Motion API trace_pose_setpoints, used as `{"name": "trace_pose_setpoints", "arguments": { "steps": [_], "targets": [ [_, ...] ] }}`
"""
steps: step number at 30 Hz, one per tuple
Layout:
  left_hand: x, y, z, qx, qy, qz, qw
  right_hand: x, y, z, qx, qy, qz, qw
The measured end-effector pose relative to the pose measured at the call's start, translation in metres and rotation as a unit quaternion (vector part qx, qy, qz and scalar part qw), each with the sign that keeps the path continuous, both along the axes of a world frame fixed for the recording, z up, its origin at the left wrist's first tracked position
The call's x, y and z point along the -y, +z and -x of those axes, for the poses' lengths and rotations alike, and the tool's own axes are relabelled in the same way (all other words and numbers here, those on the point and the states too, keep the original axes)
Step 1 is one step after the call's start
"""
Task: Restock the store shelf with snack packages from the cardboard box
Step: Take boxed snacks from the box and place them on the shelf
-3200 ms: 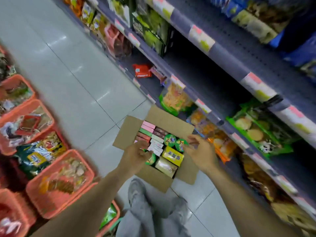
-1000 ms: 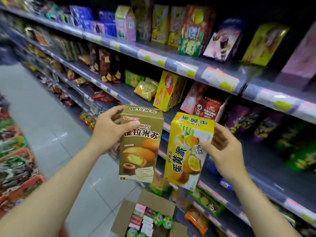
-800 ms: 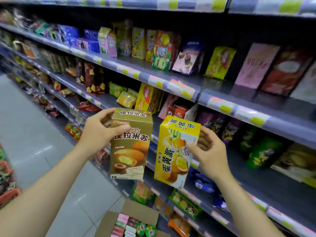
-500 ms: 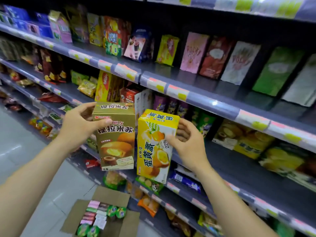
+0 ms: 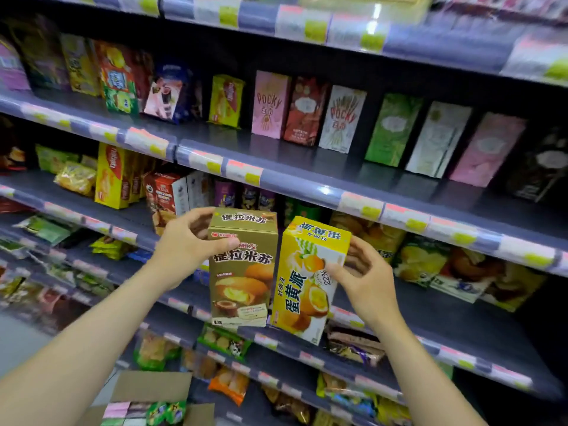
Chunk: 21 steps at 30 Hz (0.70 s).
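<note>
Shelf: metal-looking tiers with grey-blue front strips carrying pink, green and white paper labels. It fills most of the view, and the top and right ends are cut off. Upper tier holds tall slim cartons standing upright in a row, incl. pink Pocky boxes; the far-right ones are dark and unreadable. Mid and lower tiers hold crinkly glossy bags, blurred, brands hard to make out. Floor: pale, smooth, only a sliver at left. Cardboard box on the floor bottom left is plain brown card with flaps open, cut by the frame edge. Small pink, white and green packs show inside, the rest out of frame. Brown carton: matte gold-brown card, rectangular, upright, cake picture on the front, held in the air in front of the mid tier, not on the shelf. Yellow carton: glossy yellow card, same shape, just beside the brown one on its right, slightly tilted; whether the edges touch, can't tell. Left hand grips the brown carton near its top, thumb across the front, fingers curled round the back edge. Right hand holds the yellow carton's right side, thumb on the front face, fingers curled behind and partly hidden.
</note>
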State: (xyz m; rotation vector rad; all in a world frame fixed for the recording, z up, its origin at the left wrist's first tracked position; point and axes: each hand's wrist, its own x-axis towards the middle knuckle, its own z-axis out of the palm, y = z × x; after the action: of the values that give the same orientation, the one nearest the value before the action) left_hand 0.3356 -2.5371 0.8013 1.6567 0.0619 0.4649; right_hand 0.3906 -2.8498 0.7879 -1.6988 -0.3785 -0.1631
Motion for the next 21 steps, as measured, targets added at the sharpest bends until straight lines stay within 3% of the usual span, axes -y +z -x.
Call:
{"name": "trace_pose_setpoints", "arguments": {
  "steps": [12,21],
  "targets": [
    [0.112,0.009,-0.048,0.008,-0.029,0.041,0.999,0.099,0.002,-0.04,0.043,-0.027,-0.011,0.999],
    [0.161,-0.025,-0.073,-0.004,-0.046,0.073,0.996,0.143,-0.011,-0.071,0.046,-0.037,-0.031,0.998]
  ]
}}
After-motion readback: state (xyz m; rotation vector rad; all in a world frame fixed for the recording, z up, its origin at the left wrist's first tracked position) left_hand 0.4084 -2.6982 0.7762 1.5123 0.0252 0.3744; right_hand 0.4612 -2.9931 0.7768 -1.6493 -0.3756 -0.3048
